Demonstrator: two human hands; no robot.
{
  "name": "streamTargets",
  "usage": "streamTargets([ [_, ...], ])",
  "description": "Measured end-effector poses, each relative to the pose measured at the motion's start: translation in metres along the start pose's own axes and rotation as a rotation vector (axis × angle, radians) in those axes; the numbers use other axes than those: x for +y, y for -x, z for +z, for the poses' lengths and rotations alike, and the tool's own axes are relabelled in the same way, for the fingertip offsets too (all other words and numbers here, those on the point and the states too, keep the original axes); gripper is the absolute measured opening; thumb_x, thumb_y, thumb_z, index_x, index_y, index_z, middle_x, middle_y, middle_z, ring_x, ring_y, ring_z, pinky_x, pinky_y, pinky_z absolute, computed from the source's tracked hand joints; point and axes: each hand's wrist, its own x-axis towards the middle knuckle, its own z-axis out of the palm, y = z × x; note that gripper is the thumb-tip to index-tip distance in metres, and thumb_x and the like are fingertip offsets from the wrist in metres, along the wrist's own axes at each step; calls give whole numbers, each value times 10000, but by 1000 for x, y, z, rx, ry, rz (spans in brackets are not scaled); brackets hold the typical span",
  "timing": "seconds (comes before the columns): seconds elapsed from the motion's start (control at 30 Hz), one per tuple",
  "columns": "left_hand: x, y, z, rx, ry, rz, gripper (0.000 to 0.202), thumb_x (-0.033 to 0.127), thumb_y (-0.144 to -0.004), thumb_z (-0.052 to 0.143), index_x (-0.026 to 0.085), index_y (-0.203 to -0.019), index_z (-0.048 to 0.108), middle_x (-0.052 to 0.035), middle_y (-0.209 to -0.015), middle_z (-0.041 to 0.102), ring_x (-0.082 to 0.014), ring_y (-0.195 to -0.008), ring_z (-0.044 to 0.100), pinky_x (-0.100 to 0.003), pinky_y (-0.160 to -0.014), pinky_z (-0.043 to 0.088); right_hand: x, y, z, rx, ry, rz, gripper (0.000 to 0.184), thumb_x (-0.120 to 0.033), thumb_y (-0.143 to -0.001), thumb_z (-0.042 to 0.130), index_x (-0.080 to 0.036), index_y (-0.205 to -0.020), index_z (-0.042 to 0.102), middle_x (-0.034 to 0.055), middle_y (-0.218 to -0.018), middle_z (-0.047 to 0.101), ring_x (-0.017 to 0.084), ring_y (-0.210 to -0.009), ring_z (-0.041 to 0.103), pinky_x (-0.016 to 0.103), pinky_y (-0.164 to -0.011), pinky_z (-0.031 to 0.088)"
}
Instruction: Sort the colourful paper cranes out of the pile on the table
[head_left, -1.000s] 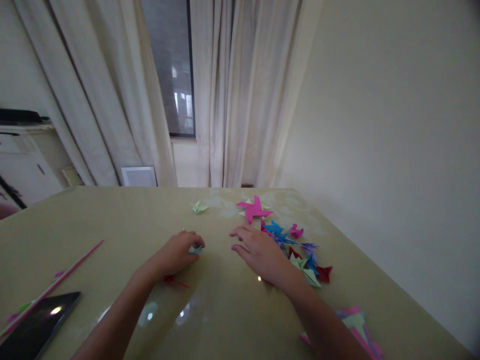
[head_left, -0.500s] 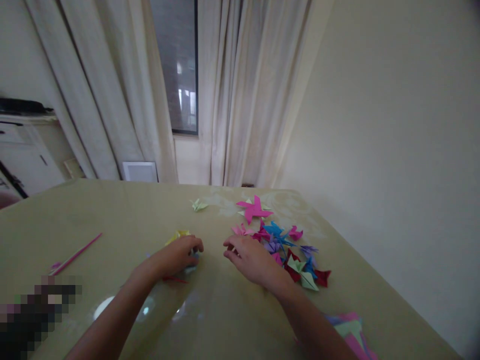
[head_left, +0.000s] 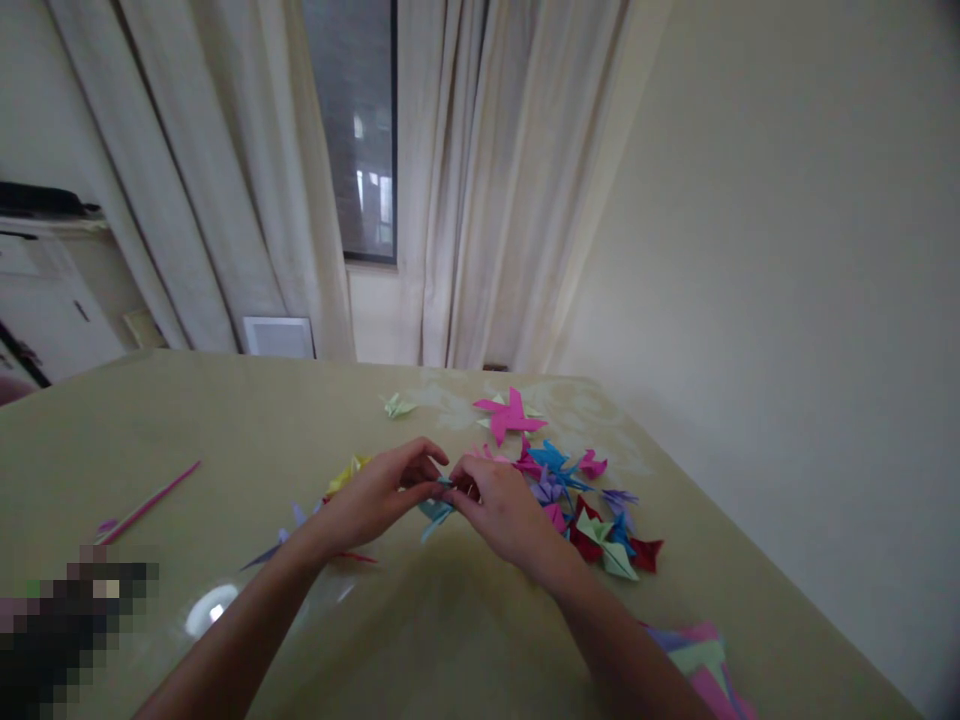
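Note:
My left hand (head_left: pixel 375 495) and my right hand (head_left: pixel 499 505) meet over the middle of the table (head_left: pixel 247 420). Both pinch a small light-blue folded paper piece (head_left: pixel 435 512) that hangs just above the tabletop. To the left of my left hand lie a yellow folded piece (head_left: pixel 345 473) and a pale purple one (head_left: pixel 289 525). A heap of folded paper shapes (head_left: pixel 581 500) in blue, pink, purple, red and green lies just right of my right hand. Beyond it rests a pink paper star (head_left: pixel 510 415).
A pale green folded piece (head_left: pixel 396 405) sits further back. A pink strip (head_left: pixel 146 502) lies at the left. A stack of coloured paper sheets (head_left: pixel 701 665) is at the near right. Curtains (head_left: pixel 465 180) and a window stand behind the table; a wall is on the right.
My left hand lifted the light-blue piece off the table and moved right; my right hand closed in from the right. Both now pinch it. The purple and yellow pieces are uncovered.

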Motion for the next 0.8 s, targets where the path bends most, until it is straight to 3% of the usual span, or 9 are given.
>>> streamTargets([
  [0.1,-16,0,-21,174,-180,-1,364,402,-931,601,210,-1241,604,-124,-1231,736,-261,-1135,722,-416,-984,590,7,-2,-8,21,73,28,47,-162,-942,743,-190,-936,705,25,-887,767,169,-806,699,252,-722,441],
  [0.2,-40,4,-55,363,-594,-147,423,375,-957,487,159,-1287,639,-177,-1369,675,-304,-1257,665,-465,-1106,518,20,-5,-26,101,196,132,18,-188,-973,693,-195,-979,708,43,-934,783,187,-840,712,268,-741,439],
  [0.27,-55,8,-71,345,-795,-282,462,391,-965,476,133,-1298,666,-197,-1385,675,-334,-1295,646,-484,-1159,463,31,-5,-39,161,299,234,83,-233,-1010,644,-199,-1011,720,64,-972,794,209,-879,722,284,-742,432],
  [0.33,-68,12,-77,271,-854,-351,466,403,-949,533,142,-1302,687,-186,-1363,707,-336,-1285,658,-461,-1152,462,40,-5,-50,193,393,328,140,-249,-1027,608,-193,-1051,734,95,-1035,798,233,-930,731,298,-748,431],
  [0.5,-83,14,-61,177,-844,-370,282,232,-861,639,198,-1105,778,-133,-1167,794,-285,-1099,738,-352,-975,527,41,-1,-61,209,412,359,189,-253,-1033,589,-192,-1102,754,113,-1118,795,255,-1000,739,318,-796,460],
  [0.6,-80,11,-57,163,-848,-372,192,166,-864,607,202,-936,782,-128,-1048,805,-285,-1022,742,-354,-919,525,28,3,-62,210,333,306,158,-257,-1028,612,-203,-1070,754,95,-1082,798,250,-994,736,319,-818,468],
  [0.67,-70,9,-56,162,-842,-345,201,168,-896,577,199,-923,774,-128,-1042,801,-287,-1018,732,-369,-923,520,19,6,-61,202,272,239,135,-256,-1029,626,-204,-1050,749,78,-1041,798,244,-979,730,320,-827,471],
  [0.8,-26,6,-43,113,-753,-151,231,270,-986,533,221,-1002,759,-84,-1096,780,-240,-1028,708,-337,-946,515,4,11,-55,150,117,35,125,-271,-1026,669,-207,-1109,736,56,-1070,783,207,-938,717,310,-849,491],
])
